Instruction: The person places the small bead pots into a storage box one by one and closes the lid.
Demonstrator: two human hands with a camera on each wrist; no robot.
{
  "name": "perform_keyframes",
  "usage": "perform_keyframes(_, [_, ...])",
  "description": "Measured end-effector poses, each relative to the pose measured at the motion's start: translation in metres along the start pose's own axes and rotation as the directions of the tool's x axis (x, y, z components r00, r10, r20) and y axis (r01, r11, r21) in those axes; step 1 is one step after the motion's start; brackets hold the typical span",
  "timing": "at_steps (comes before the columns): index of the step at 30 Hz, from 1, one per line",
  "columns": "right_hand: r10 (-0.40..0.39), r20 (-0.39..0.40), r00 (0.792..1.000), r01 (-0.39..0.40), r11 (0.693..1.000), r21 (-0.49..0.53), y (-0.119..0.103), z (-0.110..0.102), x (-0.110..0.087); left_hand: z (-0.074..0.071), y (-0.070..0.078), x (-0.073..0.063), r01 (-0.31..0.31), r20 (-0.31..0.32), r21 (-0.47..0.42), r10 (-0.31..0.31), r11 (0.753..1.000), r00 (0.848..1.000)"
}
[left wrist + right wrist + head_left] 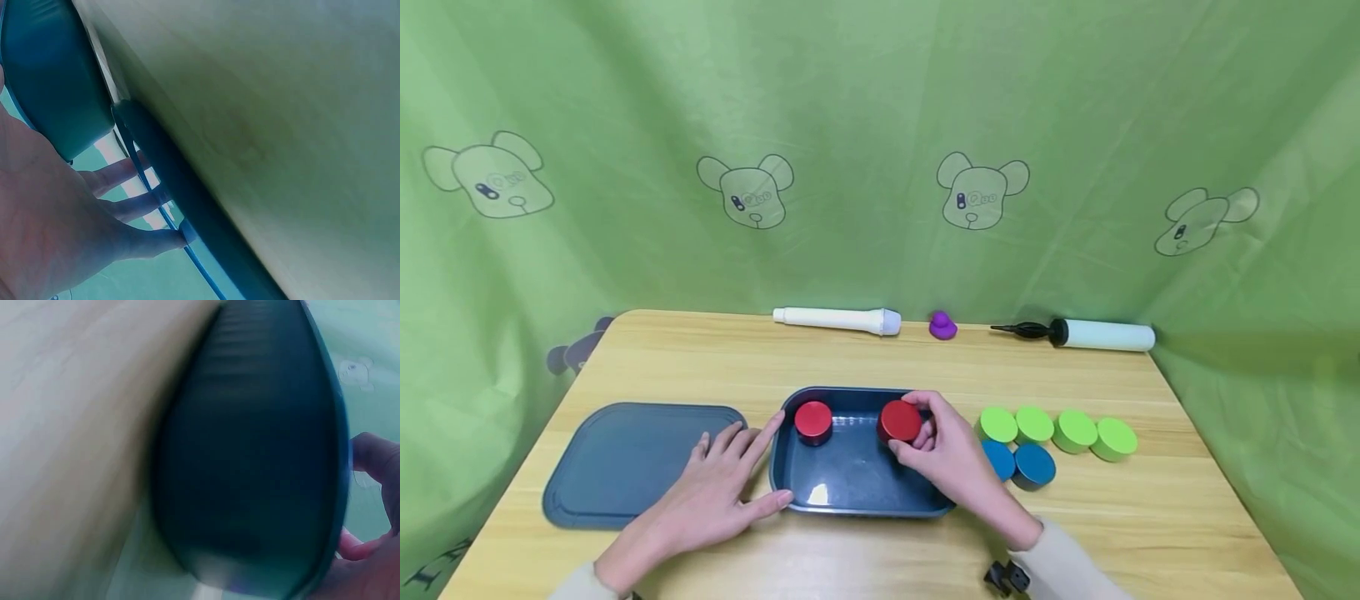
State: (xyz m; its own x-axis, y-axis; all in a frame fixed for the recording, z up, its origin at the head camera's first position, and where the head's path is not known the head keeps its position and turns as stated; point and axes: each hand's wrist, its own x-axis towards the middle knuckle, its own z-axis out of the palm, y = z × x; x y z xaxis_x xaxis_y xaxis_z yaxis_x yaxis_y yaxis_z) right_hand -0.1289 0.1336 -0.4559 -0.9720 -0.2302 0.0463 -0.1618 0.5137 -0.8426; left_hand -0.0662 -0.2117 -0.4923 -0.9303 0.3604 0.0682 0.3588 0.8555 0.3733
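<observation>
A dark blue-grey tray (857, 492) with raised walls sits mid-table. One red round block (813, 422) stands inside it at the back left. My right hand (943, 450) pinches a second red round block (899, 422) between thumb and fingers over the tray's right part. At the tray's left end rests my left hand (718, 492), fingers spread, thumb and index at the rim. Its other fingertips touch the flat dark lid (632, 458) lying to the left. In the right wrist view the tray wall (250, 456) hides the held block.
Right of the tray stand several lime green round blocks (1075, 431) and two blue ones (1034, 466). Along the back edge lie a white microphone-shaped object (835, 320), a small purple duck (942, 326) and a white hand pump (1105, 335). A green curtain (865, 100) hangs behind.
</observation>
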Motion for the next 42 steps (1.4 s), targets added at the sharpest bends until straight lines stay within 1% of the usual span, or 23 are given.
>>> perform_keyframes(6, [-0.025, 0.012, 1.0, 0.025, 0.999, -0.04, -0.006, 0.02, 0.009, -0.003, 0.0, 0.0, 0.003, -0.003, 0.009, -0.003, 1.0, 1.0])
perform_keyframes(9, [-0.015, 0.027, 1.0, 0.017, 0.998, -0.066, -0.005, 0.029, 0.013, -0.004, -0.001, -0.001, 0.004, -0.004, 0.01, -0.004, 1.0, 1.0])
perform_keyframes(12, [0.011, 0.034, 0.999, -0.008, 0.996, -0.092, -0.004, 0.036, 0.017, -0.004, -0.001, 0.0, -0.004, -0.008, 0.01, 0.005, 1.0, 1.0])
perform_keyframes(16, [0.022, 0.04, 0.999, -0.017, 0.992, -0.126, -0.003, 0.043, 0.022, -0.004, -0.002, 0.001, -0.011, -0.011, 0.012, 0.011, 1.0, 1.0])
perform_keyframes(23, [-0.01, 0.063, 0.998, 0.021, 0.982, -0.185, -0.005, 0.052, 0.027, -0.006, -0.002, 0.001, -0.005, -0.005, 0.015, 0.005, 1.0, 1.0])
perform_keyframes(27, [-0.022, 0.076, 0.997, 0.037, 0.979, -0.2, -0.005, 0.056, 0.027, -0.006, -0.003, 0.001, -0.003, -0.005, 0.01, 0.003, 1.0, 1.0])
perform_keyframes(36, [0.035, 0.081, 0.996, -0.019, 0.982, -0.186, -0.008, 0.058, 0.028, -0.006, -0.004, 0.0, 0.004, -0.008, 0.011, -0.004, 1.0, 1.0])
perform_keyframes(42, [0.08, 0.07, 0.994, -0.065, 0.977, -0.201, -0.003, 0.058, 0.027, -0.001, -0.002, 0.0, -0.004, -0.011, -0.002, 0.004, 1.0, 1.0])
